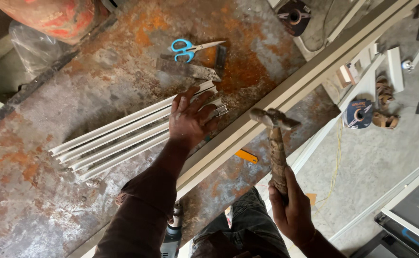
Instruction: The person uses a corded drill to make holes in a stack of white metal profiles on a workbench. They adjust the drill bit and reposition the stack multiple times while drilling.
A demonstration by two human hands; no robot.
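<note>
The left hand (189, 117) lies spread flat on white strips (118, 138); at four o'clock the right hand (290, 210) grips a hammer (275, 136) past the rusty table (51, 191) edge.

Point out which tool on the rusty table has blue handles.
The scissors, lying beyond the left hand; the metal square beside them is bare grey.

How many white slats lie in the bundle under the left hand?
4 white slats show, side by side on the rusty table, running from lower left up to the left hand, which presses their upper ends. More may be hidden under it. The right hand holds a hammer.
</note>
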